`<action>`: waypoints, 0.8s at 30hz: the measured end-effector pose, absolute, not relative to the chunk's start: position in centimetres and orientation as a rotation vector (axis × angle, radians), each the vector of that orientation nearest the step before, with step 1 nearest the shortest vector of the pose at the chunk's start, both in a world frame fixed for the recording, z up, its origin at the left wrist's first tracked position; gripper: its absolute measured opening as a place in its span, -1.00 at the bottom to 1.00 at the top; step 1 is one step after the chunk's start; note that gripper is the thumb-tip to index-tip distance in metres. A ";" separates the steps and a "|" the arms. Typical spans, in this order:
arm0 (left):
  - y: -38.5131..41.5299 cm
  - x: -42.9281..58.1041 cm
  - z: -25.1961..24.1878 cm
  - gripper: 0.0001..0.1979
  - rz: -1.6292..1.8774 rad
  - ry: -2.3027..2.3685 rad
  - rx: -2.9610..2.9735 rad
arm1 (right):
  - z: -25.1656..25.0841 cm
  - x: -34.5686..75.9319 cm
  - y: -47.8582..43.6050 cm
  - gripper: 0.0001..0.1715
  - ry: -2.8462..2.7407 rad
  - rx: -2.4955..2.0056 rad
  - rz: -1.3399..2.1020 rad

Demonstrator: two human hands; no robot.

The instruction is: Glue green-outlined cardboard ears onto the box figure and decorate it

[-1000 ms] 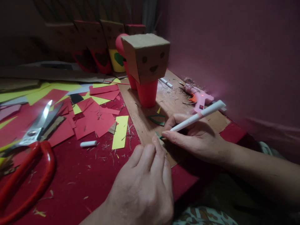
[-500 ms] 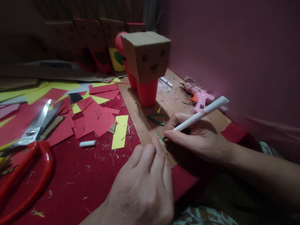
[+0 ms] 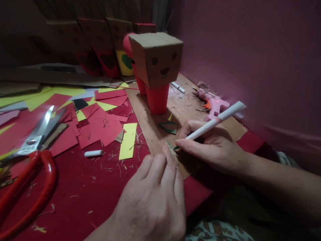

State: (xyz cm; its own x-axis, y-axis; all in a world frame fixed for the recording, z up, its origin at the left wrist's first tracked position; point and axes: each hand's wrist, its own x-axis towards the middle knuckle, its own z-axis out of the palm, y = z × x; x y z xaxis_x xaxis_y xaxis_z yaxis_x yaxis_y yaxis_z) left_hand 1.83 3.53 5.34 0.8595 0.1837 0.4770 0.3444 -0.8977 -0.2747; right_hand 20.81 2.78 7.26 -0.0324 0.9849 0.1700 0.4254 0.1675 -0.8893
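A white marker pen [image 3: 209, 127] is gripped in my right hand [image 3: 215, 147], its dark green tip down on a small cardboard piece [image 3: 170, 144] with green on its edge. My left hand [image 3: 155, 194] has its fingers closed together and pressed on that piece, which they mostly hide. Just beyond lies another small cardboard piece [image 3: 168, 127] outlined in green, with a tiny yellow triangle [image 3: 170, 117] above it. Both hands rest over a brown board [image 3: 147, 124]. Behind them stands a red cup [image 3: 157, 99] topped by a cardboard box head [image 3: 163, 62] with a drawn face.
Red-handled scissors [image 3: 37, 160] lie open at left among red paper scraps [image 3: 102, 129]. A white pen cap [image 3: 93, 153] and a yellow strip [image 3: 128, 140] are nearer. A pink glue gun [image 3: 213, 102] lies by the wall. More box-headed cups [image 3: 125, 63] stand behind.
My hands and the marker stay almost where they were, the pen tip still on the piece. The view has shifted very slightly; nothing was picked up or let go.
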 end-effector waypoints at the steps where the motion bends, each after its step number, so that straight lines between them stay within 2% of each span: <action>1: 3.6 1.8 5.4 -0.61 -0.642 -0.390 -2.680 | 7.3 20.8 2.8 -0.78 -1.601 -1.383 0.825; 24: 3.6 1.5 5.3 -0.62 -0.657 -0.381 -2.662 | 7.2 21.0 2.8 -0.77 -1.643 -1.376 0.817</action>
